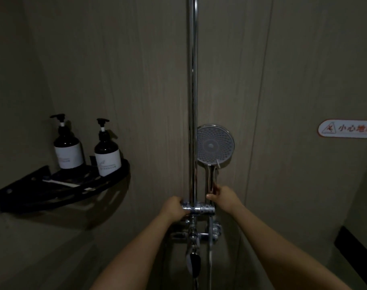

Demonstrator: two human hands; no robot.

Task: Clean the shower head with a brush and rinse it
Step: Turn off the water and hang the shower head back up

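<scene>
1. The shower head (215, 144) sits in its holder beside the chrome pole (192, 101), its round, dotted grey face turned outward; no water is seen running.
2. The right hand (224, 196) curls round its shiny handle; the left hand (172, 207) grips the holder's chrome knob (185, 208).
3. No brush is in sight, so scrubbing and rinsing likely remain.
4. Two dark pump bottles (68, 146) stand on a black corner shelf (59, 191).

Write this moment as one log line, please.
left hand: grips bracket | right hand: holds shower head handle | brush: unseen
</scene>
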